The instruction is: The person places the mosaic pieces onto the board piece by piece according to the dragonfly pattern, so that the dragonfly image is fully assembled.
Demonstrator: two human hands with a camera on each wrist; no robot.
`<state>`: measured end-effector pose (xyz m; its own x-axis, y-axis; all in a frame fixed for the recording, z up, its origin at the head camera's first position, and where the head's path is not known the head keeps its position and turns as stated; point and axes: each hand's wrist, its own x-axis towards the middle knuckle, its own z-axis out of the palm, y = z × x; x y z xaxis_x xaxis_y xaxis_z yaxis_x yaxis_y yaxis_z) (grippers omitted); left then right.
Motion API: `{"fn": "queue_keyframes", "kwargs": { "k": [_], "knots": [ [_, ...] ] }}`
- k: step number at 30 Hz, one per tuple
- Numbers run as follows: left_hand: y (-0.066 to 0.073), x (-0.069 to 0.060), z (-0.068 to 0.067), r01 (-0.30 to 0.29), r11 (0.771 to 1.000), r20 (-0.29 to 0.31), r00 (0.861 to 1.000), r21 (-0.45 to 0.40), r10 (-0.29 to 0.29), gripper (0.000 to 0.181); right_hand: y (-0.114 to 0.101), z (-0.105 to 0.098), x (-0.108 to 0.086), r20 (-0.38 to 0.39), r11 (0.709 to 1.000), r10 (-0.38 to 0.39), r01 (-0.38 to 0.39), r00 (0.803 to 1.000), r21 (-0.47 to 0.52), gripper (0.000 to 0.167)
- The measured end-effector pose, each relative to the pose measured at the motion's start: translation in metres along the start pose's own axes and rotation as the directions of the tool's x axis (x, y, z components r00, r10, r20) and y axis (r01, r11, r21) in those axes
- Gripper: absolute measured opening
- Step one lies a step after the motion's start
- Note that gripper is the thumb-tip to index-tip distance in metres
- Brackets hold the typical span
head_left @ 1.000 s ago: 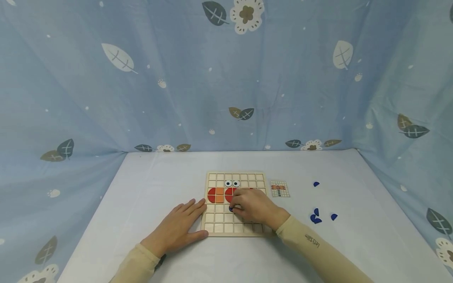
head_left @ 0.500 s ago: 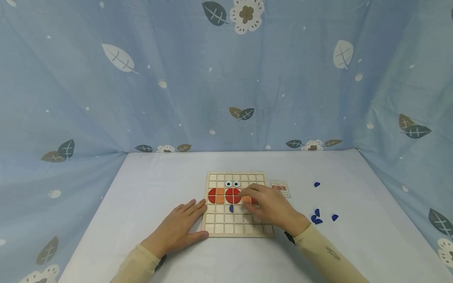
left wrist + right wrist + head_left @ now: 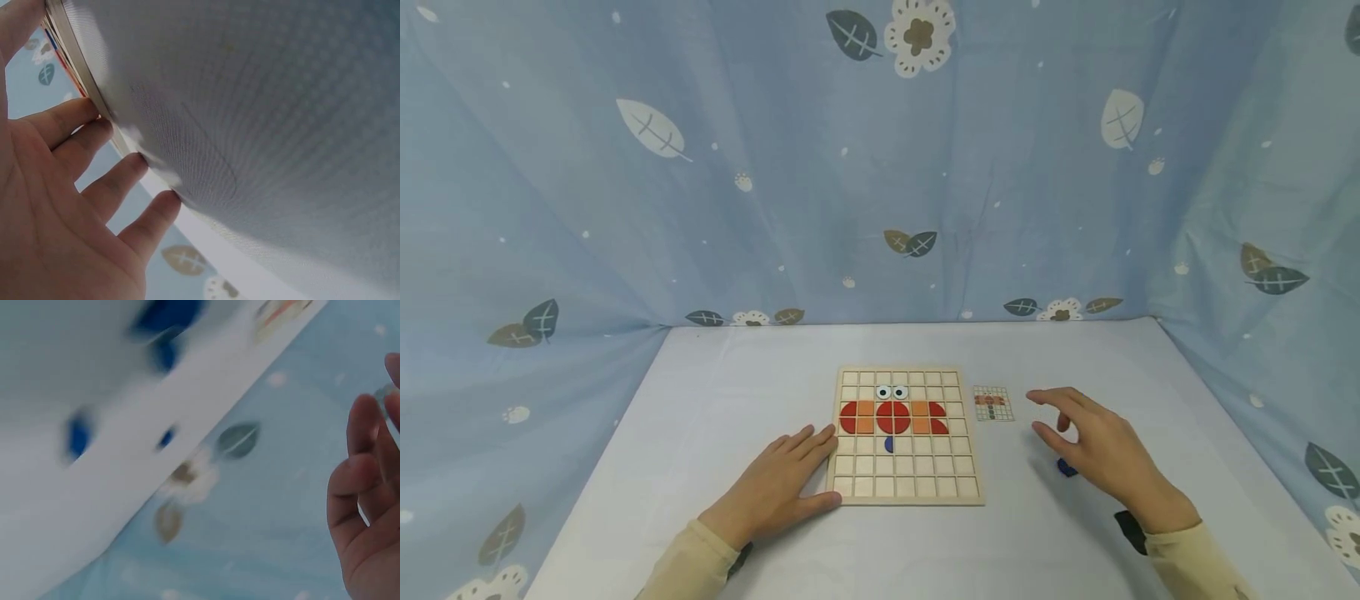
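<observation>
A wooden grid board (image 3: 904, 490) lies on the white table, carrying red quarter-round pieces (image 3: 892, 417), orange squares (image 3: 921, 417), two eye discs (image 3: 892, 392) and one blue half-round piece (image 3: 889, 445) below the red circle. My left hand (image 3: 778, 483) rests flat on the table, its fingertips touching the board's left edge; the left wrist view shows those fingers (image 3: 147, 219) straight along the edge. Over the table right of the board, my right hand (image 3: 1101, 446) hovers with parted fingers and holds nothing. Under it some blue pieces (image 3: 1067, 467) show; in the right wrist view several blue pieces (image 3: 79, 436) appear blurred.
A small pattern card (image 3: 993, 403) lies just right of the board, between it and my right hand. Blue patterned cloth (image 3: 820, 167) hangs behind the table and at both sides.
My right hand has let go of the blue half-round piece on the board, then moved right past the card to above the loose blue pieces. My left hand stays put.
</observation>
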<state>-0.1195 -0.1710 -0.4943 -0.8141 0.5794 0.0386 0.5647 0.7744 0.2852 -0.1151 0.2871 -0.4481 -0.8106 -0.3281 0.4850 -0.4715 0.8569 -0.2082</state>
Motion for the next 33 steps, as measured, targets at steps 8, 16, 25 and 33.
{"fn": "queue_keyframes", "kwargs": {
  "k": [8,16,25,33],
  "knots": [
    [-0.003,-0.003,0.0,0.006,1.0,-0.005,1.0,0.016,-0.006,0.082,0.038,-0.014,-0.043,0.048,0.994,0.098,-0.096,0.994,-0.055,0.053],
    [-0.004,-0.004,0.001,0.012,1.0,-0.001,1.0,0.007,-0.012,0.083,0.055,-0.014,-0.067,0.16,0.981,0.182,-0.168,0.97,-0.095,0.05],
    [-0.004,-0.002,0.002,0.023,1.0,0.012,1.0,0.009,-0.023,0.084,0.065,-0.011,-0.074,0.283,0.955,0.288,-0.253,0.915,-0.153,0.034],
    [-0.003,-0.001,0.002,0.013,1.0,0.005,1.0,0.002,-0.013,0.084,0.068,-0.01,-0.075,0.27,0.953,0.287,-0.247,0.919,-0.174,0.024]
  ]
}}
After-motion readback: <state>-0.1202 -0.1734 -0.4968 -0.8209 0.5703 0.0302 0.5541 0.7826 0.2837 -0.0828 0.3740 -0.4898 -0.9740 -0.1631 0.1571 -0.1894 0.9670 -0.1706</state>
